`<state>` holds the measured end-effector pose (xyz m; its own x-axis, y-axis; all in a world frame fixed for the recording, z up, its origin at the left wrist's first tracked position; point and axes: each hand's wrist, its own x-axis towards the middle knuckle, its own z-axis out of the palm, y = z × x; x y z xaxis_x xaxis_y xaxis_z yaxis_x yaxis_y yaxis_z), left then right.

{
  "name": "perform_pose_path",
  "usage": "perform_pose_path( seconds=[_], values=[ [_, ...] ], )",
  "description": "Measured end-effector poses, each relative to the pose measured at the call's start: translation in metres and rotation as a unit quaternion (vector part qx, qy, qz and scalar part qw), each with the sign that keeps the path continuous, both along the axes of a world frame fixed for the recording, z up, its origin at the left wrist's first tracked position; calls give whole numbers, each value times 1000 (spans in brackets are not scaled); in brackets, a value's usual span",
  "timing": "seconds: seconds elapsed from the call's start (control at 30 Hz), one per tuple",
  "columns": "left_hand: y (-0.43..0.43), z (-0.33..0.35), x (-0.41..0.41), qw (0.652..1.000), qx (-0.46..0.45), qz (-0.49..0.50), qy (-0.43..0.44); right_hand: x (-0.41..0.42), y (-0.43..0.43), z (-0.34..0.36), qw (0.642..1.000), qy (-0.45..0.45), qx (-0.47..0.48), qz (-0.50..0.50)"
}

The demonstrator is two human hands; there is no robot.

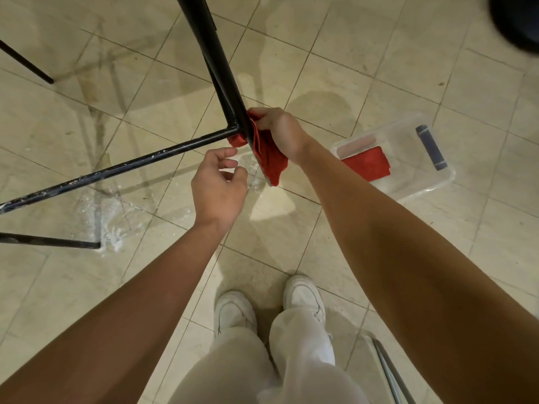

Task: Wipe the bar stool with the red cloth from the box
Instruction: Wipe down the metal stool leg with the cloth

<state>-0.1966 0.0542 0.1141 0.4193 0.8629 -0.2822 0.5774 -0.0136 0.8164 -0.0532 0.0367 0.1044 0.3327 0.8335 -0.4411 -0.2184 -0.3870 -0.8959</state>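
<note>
The bar stool's black metal leg [215, 59] runs down from the top of the view to a joint with a scuffed crossbar [122, 167]. My right hand [278, 132] grips a red cloth [269, 158] wrapped round the leg at that joint; a bit of cloth pokes out on the leg's left side. My left hand [218, 185] hovers just below the joint with fingers loosely curled, holding nothing. A clear plastic box [408, 182] lies on the floor to the right with another red cloth [367, 164] inside.
Other stool legs [49, 243] reach the tiled floor at the left, near a whitish wet patch [110, 217]. A dark blue handle [431, 147] sits on the box rim. My white shoes [303, 295] stand below. A dark round object [519, 18] fills the top right corner.
</note>
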Motion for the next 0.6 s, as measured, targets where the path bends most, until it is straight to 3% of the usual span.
perform_pose_path(
  seconds=[0.3, 0.37, 0.5, 0.6],
  values=[
    [13, -5, 6, 1000, -12, 12, 13, -1, -7, -1, 1000, -12, -5, -13],
    [12, -4, 6, 1000, -29, 5, 12, -11, -7, -7, 998, -36, -26, -53],
    [3, -5, 11, 992, -107, -70, 3, -39, -26, -18, 979, 3, -43, -201],
    [-6, -12, 11, 983, -163, -85, -12, -60, -47, -25, 960, 97, -54, -256]
  ],
)
